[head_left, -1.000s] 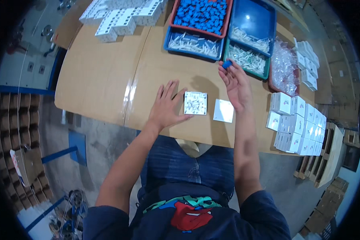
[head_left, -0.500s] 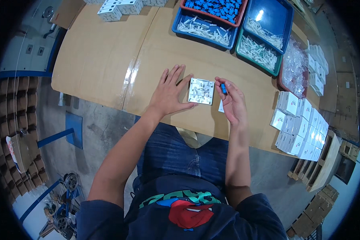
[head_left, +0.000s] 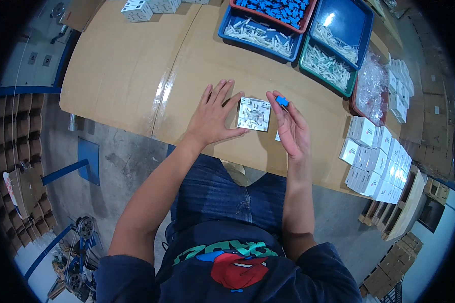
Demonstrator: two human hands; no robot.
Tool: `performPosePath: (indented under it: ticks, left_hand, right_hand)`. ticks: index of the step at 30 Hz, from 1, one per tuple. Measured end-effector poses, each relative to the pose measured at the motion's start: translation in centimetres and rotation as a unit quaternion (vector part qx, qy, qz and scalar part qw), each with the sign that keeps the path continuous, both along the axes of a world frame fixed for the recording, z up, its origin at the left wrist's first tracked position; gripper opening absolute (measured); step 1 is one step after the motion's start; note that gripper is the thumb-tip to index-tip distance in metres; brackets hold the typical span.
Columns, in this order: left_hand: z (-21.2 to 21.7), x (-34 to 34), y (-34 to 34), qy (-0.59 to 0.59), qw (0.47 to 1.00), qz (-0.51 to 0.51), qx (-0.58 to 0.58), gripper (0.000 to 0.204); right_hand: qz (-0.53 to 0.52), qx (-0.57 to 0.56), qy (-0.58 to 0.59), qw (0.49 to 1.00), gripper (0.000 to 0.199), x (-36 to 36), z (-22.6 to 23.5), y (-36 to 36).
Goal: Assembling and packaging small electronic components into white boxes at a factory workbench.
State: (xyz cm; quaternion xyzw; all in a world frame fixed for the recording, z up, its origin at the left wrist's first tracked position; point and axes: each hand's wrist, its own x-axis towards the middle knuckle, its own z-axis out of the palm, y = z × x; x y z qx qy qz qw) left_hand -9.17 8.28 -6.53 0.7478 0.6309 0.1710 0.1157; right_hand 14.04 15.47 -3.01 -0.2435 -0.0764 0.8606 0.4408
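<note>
A small white square box (head_left: 254, 114) lies on the cardboard-topped table, with pale pieces showing inside it. My left hand (head_left: 213, 113) rests flat at the box's left side, its fingers spread and the thumb near the lower left corner. To the right of the box, my right hand (head_left: 292, 126) pinches a small blue block (head_left: 282, 101) between its fingertips, just above the table. Part of a white card or flap (head_left: 277, 136) shows beside the right palm; the rest of it is hidden under the hand.
Beyond my hands stand a red tray (head_left: 309, 20) of blue pieces, a blue tray (head_left: 222, 33) and a green tray (head_left: 308, 72) of white sticks. Clear plastic bags (head_left: 372, 88) fill another tray. White boxes (head_left: 373, 154) are stacked at the right; more boxes (head_left: 136, 10) sit at the far left.
My right hand has turned and its fingertips have shifted up and left, turning the blue block with them. My left hand and the box stay nearly in place.
</note>
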Motion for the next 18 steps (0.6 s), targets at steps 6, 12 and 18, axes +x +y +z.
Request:
performPosePath:
  ticks: [6,12,18]
  left_hand:
    - [-0.1,-0.1,-0.1,-0.007,1.000,0.000,0.001,0.096]
    - [-0.1,-0.3,-0.1,-0.008,1.000,-0.003,-0.006,0.097]
    - [-0.2,-0.2,-0.2,-0.013,1.000,0.000,0.009,0.096]
  right_hand:
    - [0.040,0.126,-0.206,0.970,0.044,0.1,-0.1,0.0]
    - [0.030,0.460,-0.582,0.670,0.035,-2.2,0.0,-0.6]
    - [0.065,0.561,-0.601,0.566,0.034,-3.7,-1.2,-0.3]
